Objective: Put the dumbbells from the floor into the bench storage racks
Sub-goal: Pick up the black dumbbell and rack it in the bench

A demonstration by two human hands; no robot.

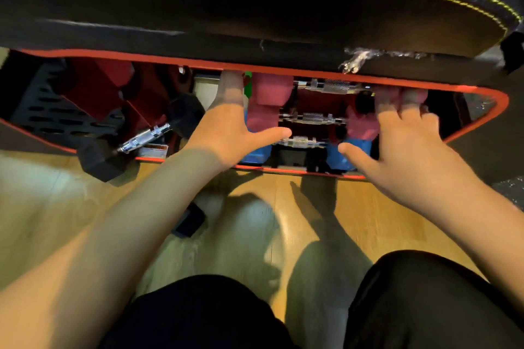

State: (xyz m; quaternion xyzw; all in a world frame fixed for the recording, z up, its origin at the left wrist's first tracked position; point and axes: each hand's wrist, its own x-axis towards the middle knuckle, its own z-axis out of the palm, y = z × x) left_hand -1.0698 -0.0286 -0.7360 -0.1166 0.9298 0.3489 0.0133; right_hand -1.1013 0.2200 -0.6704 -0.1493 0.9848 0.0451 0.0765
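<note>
Under the black bench pad (pixel 255 3), the red-edged storage rack (pixel 283 69) holds two pink dumbbells (pixel 269 88) with chrome handles, one above the other, and a blue dumbbell (pixel 351 154) below them. My left hand (pixel 229 127) lies flat against the left ends of the pink heads, fingers straight and thumb stretched toward the blue dumbbell's handle. The fingers of my right hand (pixel 402 133) curl over the right-hand pink heads. A black hex dumbbell (pixel 141 136) leans tilted at the bench's left opening, its lower head on the wooden floor.
A black perforated bench part (pixel 56 110) and red frame plates (pixel 96 88) fill the left side. Something green (pixel 248 85) shows behind my left fingers. A small dark object (pixel 190 221) lies on the wooden floor (pixel 297 207). My knees in black shorts are at the bottom edge.
</note>
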